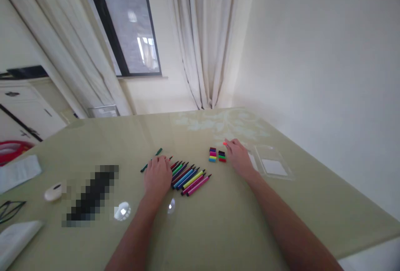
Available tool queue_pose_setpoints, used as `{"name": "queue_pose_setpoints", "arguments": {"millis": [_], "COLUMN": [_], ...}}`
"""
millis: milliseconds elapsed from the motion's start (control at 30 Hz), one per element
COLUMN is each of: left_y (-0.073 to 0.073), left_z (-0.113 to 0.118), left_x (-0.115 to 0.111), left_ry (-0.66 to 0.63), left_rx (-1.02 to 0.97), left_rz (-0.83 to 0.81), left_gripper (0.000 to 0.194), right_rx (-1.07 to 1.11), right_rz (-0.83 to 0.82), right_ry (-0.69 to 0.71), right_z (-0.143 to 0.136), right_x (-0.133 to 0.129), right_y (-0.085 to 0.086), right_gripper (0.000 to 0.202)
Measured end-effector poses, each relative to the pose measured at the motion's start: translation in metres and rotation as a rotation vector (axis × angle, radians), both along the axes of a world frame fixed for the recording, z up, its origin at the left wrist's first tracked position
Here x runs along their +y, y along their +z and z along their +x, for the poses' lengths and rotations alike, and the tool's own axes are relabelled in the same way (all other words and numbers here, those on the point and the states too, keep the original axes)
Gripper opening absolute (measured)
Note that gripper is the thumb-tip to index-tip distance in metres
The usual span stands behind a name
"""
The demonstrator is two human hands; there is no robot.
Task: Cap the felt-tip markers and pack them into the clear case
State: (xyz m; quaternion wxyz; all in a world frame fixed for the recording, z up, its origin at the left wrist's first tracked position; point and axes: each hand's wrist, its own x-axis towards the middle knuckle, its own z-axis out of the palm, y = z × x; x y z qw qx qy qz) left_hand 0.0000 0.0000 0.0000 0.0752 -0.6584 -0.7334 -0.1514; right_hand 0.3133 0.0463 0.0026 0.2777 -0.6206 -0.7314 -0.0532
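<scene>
My left hand (158, 173) is over the left end of a slanted row of uncapped markers (187, 177), fingers curled around a marker (170, 158) whose reddish tip pokes out beside them. Most of that marker is hidden under the hand. Just beyond lies a dark green marker (159, 151), partly covered by my fingers. My right hand (239, 154) pinches a small orange marker cap (225, 143) between thumb and fingertips. Close to its left, coloured caps lie in two short stacks, a left stack (213, 154) and a right stack (221, 156).
An open clear plastic case (275, 164) with white inserts lies right of my right hand. On the left are a computer mouse (53, 192), a blurred dark object (92, 196), glasses (11, 210) and a white object (18, 239). A wall borders the table's right side.
</scene>
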Motion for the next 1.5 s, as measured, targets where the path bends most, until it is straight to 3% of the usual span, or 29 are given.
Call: {"name": "queue_pose_setpoints", "arguments": {"millis": [233, 400, 500, 733, 933, 1033, 1133, 1200, 1367, 1500], "left_y": [-0.004, -0.004, -0.005, -0.006, -0.005, 0.000, 0.004, 0.004, 0.007, 0.013], "left_z": [-0.008, -0.021, -0.026, -0.036, -0.031, -0.009, 0.018, 0.030, 0.040, 0.040], "left_x": [0.005, 0.013, 0.015, 0.014, 0.017, 0.012, 0.001, -0.007, -0.018, -0.019], "left_ry": [-0.057, 0.136, 0.215, 0.199, 0.026, -0.228, -0.477, -0.552, -0.587, -0.483], "left_rx": [-0.103, -0.188, -0.259, -0.298, -0.406, -0.487, -0.440, -0.373, -0.227, -0.107], "left_rz": [-0.014, 0.098, 0.050, -0.021, 0.089, 0.182, 0.172, 0.170, 0.131, 0.039], "left_gripper": [0.032, 0.042, 0.045, 0.036, 0.030, 0.032, 0.032, 0.030, 0.023, 0.037], "right_rx": [-0.175, -0.207, -0.208, -0.212, -0.064, 0.012, -0.033, -0.092, -0.137, -0.141], "right_rz": [-0.196, -0.203, -0.184, -0.196, -0.020, 0.110, 0.194, 0.229, 0.246, 0.248], "right_ry": [-0.039, -0.035, -0.030, -0.014, 0.065, 0.222, 0.411, 0.490, 0.557, 0.634], "right_z": [-0.003, -0.004, -0.003, -0.003, -0.010, -0.027, -0.047, -0.056, -0.061, -0.063], "right_x": [-0.002, 0.000, 0.001, 0.002, -0.005, -0.017, -0.029, -0.034, -0.036, -0.040], "right_y": [0.005, 0.002, 0.001, 0.000, 0.003, 0.009, 0.012, 0.011, 0.006, 0.010], "right_gripper": [0.026, 0.029, 0.030, 0.028, 0.025, 0.031, 0.042, 0.032, 0.016, 0.015]}}
